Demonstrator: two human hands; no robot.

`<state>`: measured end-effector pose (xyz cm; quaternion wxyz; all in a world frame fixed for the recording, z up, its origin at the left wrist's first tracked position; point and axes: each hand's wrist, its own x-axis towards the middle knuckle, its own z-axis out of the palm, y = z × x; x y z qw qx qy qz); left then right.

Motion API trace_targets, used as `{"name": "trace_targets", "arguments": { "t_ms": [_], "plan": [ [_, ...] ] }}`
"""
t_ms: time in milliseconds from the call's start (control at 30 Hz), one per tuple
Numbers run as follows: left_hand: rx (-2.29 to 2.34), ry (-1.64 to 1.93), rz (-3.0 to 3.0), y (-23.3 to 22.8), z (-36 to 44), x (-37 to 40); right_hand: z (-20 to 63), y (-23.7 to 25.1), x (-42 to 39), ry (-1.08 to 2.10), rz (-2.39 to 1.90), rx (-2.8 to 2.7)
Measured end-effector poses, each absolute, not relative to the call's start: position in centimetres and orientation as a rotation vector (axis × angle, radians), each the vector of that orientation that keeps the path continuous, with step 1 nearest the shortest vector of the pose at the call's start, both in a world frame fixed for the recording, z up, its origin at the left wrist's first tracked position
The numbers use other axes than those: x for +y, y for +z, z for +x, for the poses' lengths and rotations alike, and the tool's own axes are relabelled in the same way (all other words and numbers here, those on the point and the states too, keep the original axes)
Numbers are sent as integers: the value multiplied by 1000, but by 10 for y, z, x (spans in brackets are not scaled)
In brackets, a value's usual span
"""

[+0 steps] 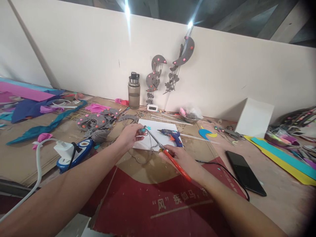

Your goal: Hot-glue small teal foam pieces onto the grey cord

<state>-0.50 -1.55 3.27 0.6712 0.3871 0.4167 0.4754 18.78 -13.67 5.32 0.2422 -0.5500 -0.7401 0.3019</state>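
My left hand (pixel 130 135) is closed in a pinch on a small teal piece (pixel 142 130) with grey yarn by it. The fingers partly hide this piece. In my right hand (pixel 181 158) is a red-handled tool with long thin metal jaws (pixel 156 141), looking like long-nose pliers; its tip reaches the left fingertips. Grey yarn (pixel 140 161) loops below the hands. Beneath them lies a white sheet (pixel 161 126) bearing a small teal flower shape (pixel 148 128). A blue glue gun (pixel 174 135) rests on the sheet, just beyond my right hand.
Grey felt garlands with pink dots (pixel 97 121) lie to the left, near a blue power strip (pixel 76 156). A water bottle (pixel 134 90) stands by the wall, beside hanging grey moons (pixel 186 51). At right are a black phone (pixel 244 172) and a blue-and-yellow moon (pixel 206 134).
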Motion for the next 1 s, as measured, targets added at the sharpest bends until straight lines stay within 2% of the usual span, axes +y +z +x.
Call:
{"name": "trace_targets", "arguments": {
  "t_ms": [1000],
  "plan": [
    [880, 1042, 830, 40, -3, -22, 184, 48, -138, 763, -1572, -2007]
  ]
}}
